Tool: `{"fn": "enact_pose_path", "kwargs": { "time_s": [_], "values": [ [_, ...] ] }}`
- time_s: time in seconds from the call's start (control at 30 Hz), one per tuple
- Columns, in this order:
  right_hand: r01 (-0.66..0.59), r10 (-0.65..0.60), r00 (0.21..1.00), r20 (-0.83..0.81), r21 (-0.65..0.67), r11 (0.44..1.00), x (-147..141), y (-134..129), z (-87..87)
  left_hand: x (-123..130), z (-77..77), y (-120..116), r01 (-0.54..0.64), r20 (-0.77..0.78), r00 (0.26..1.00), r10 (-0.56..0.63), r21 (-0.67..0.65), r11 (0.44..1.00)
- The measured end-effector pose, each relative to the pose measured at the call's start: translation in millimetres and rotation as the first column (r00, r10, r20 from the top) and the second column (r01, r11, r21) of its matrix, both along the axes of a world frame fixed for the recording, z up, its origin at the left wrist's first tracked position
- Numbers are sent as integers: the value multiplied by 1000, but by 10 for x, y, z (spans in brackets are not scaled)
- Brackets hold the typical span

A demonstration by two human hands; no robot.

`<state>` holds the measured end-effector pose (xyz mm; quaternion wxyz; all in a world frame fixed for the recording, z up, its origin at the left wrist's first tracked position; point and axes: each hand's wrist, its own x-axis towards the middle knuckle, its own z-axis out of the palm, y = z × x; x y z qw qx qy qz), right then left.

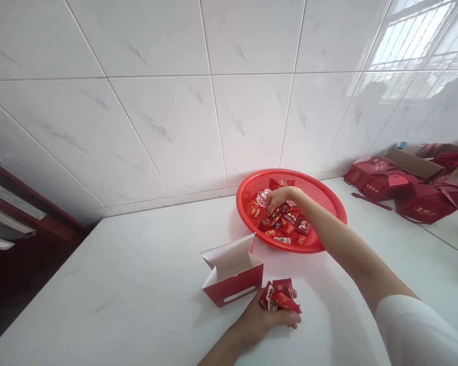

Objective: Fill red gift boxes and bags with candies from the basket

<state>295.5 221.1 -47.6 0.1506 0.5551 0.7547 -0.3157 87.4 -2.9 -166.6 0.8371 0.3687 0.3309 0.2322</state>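
Closest to you, your left hand [267, 318] is turned palm up and half curled around a small bunch of red-wrapped sweets [280, 297], the thumb along their near side and the wrappers sticking up above the fingers. Just beyond its fingers and to the left stands the open box [229, 288], red outside and white inside, its top flaps raised; hand and box almost meet at the near right corner, and you cannot tell whether they touch. Both are over the white table [137, 274].

Farther off, your right arm, in a white sleeve [416, 325], crosses in from the right. Your right hand [278, 198] dips into the red basket [243, 213] with its fingers bent downward, and the loose sweets [290, 223] lie directly under and around the fingertips, mostly toward the near side; whether the fingers grip one, you cannot tell. The basket sits behind the box and to its right, close to the tiled wall [168, 132]. Well to the right of the basket, red cartons [423, 201] are grouped beside that wall
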Motion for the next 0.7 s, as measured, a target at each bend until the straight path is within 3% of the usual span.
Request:
{"fn": "enact_pose_path", "kwargs": {
  "time_s": [0.17,0.47,0.7],
  "values": [
    [-5,5,999,-48,-4,1000,15,0,-52,2,-3,2,-3,6,1000,3,10,1000],
    [93,-97,993,68,65,994,-89,-68,-55,-10,-17,1,1,4,1000,-1,9,1000],
    [53,-55,998,23,72,996,-101,-47,-88,-9,-12,15,5,5,1000,-5,8,1000]
  ]
}}
